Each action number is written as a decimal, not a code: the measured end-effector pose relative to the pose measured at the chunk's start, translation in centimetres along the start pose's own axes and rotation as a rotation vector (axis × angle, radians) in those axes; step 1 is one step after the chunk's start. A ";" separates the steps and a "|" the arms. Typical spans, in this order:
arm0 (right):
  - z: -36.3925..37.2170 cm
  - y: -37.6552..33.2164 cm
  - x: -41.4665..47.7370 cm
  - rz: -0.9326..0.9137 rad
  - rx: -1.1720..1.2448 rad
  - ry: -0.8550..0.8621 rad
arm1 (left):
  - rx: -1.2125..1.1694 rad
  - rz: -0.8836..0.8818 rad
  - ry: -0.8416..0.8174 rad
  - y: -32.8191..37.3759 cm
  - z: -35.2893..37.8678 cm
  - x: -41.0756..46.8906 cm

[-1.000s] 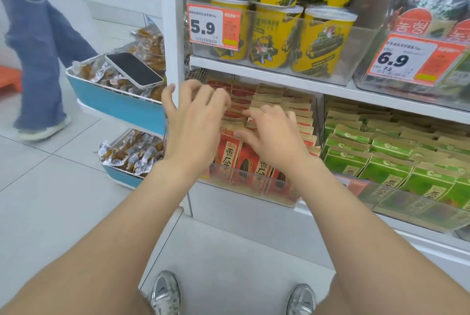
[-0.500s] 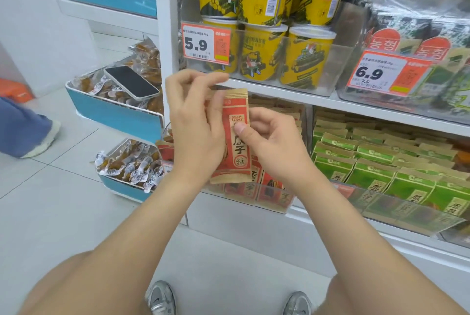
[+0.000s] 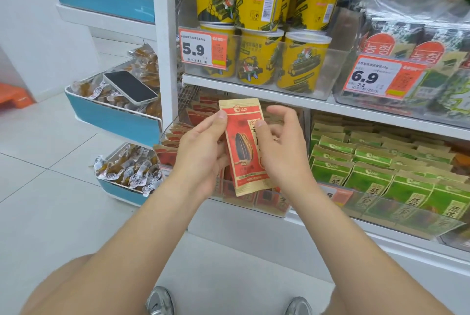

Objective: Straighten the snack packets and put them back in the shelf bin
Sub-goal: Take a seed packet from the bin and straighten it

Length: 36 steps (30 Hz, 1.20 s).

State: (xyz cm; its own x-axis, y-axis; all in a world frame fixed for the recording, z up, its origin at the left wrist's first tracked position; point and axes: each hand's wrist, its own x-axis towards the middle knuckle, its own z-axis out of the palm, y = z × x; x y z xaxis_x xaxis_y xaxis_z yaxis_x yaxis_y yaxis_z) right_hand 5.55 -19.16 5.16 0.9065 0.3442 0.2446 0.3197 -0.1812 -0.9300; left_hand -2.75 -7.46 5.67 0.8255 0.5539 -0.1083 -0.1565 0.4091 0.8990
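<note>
A red and tan sunflower-seed packet (image 3: 244, 146) stands upright in front of the lower shelf, its front facing me. My left hand (image 3: 201, 151) grips its left edge, thumb on the top corner. My right hand (image 3: 282, 146) touches its right side with the thumb on the front, the other fingers loosely spread. Behind the hands, a clear shelf bin (image 3: 269, 206) holds several more red packets (image 3: 201, 113) standing in rows, some leaning.
Green packets (image 3: 381, 164) fill the bin to the right. Yellow tubs (image 3: 259, 57) sit on the shelf above with price tags. On the left, blue baskets (image 3: 114, 118) hold wrapped snacks, and a phone (image 3: 129, 87) lies on the upper one. My shoes show on the white floor below.
Both hands went from pressing on the packets in the bin to lifting one red packet out. The packet now stands lower and turned to show its front.
</note>
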 end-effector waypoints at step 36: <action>0.1 -1.1 -0.3 0.168 0.417 -0.280 | 0.464 0.384 -0.036 -0.1 0.0 -0.2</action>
State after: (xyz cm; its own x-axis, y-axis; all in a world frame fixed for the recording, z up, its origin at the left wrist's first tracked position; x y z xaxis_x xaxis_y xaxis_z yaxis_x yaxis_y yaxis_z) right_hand 4.93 -19.01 6.06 0.8093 0.5851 0.0528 -0.0124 0.1068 -0.9942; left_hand -2.93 -7.64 5.61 0.7760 0.5712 0.2677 -0.2004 -0.1791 0.9632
